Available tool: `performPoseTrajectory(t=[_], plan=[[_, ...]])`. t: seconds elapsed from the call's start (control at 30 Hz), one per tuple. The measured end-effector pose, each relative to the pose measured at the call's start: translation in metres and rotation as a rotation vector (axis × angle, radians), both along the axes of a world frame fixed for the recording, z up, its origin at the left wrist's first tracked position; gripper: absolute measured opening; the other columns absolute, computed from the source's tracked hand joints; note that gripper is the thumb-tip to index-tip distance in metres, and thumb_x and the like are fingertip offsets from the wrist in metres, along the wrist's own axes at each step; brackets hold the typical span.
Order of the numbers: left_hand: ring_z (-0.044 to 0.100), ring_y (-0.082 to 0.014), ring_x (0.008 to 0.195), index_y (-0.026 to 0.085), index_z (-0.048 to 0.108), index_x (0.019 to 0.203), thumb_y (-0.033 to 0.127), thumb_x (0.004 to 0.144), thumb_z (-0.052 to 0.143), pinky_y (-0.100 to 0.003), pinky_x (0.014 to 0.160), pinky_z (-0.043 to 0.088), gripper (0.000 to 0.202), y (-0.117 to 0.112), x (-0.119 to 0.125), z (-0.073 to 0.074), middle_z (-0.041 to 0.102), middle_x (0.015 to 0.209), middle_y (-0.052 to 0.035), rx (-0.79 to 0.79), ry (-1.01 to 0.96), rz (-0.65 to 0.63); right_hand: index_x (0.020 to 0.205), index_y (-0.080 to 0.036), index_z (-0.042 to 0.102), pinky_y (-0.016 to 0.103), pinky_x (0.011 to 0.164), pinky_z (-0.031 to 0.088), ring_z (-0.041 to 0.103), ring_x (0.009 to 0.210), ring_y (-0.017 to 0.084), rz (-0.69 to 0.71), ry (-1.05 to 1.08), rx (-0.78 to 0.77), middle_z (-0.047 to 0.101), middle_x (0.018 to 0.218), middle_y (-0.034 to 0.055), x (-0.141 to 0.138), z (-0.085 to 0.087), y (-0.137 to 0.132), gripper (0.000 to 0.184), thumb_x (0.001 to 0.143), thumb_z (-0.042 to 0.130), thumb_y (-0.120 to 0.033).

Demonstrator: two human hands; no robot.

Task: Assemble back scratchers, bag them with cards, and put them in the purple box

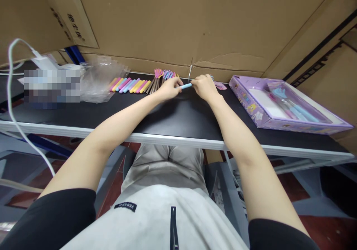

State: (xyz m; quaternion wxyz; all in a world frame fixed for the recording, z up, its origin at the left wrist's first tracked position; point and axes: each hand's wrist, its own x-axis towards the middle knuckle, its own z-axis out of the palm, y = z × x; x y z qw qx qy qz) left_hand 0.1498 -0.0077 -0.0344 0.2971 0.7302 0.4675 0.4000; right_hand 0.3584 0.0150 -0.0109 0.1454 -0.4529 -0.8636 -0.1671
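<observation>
My left hand and my right hand meet at the far side of a black table. Between them runs a light blue handle piece; both hands are closed on it, one at each end. Just behind the left hand lies a row of pastel handles in pink, blue and yellow, and a bunch of small toy forks or rakes with pink and blue heads. A small pink item lies to the right of my right hand.
A purple toy box with blue and pink utensils under a clear window sits at the right. Crumpled clear plastic bags lie at the left, beside a white cable. Cardboard walls stand behind the table.
</observation>
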Motion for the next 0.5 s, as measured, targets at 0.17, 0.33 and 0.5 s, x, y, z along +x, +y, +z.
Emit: performPoseTrajectory(t=[0.17,0.33,0.5], plan=[[0.066,-0.0210,0.082,0.023,0.056,0.107,0.012,0.093,0.071,-0.036,0.086,0.053,0.023,-0.004,0.023,-0.012,0.066,0.085,-0.0018,-0.038,0.006,0.012,0.111,-0.013,0.083,0.044,0.100,0.048,0.065,0.114,0.032,0.002,-0.007,-0.051,0.078,0.114,0.0207,-0.022,-0.006,-0.004,0.038,0.103,0.046,-0.011],[0.074,-0.0272,0.099,0.014,0.068,0.118,0.016,0.086,0.080,-0.034,0.095,0.054,0.034,-0.019,-0.016,0.045,0.075,0.097,-0.0082,-0.068,0.368,0.072,0.124,-0.011,0.083,0.040,0.103,0.055,0.072,0.125,0.033,-0.065,-0.021,-0.195,0.076,0.135,0.0205,-0.027,-0.015,-0.001,0.046,0.100,0.044,-0.003],[0.062,-0.0437,0.141,-0.008,0.060,0.145,0.014,0.099,0.060,-0.053,0.119,0.048,0.051,-0.050,-0.131,0.132,0.065,0.147,-0.0302,-0.028,0.790,0.522,0.134,-0.011,0.081,0.043,0.114,0.056,0.072,0.134,0.033,-0.098,0.047,-0.240,0.072,0.147,0.0180,-0.019,-0.026,0.008,0.058,0.094,0.043,0.006]])
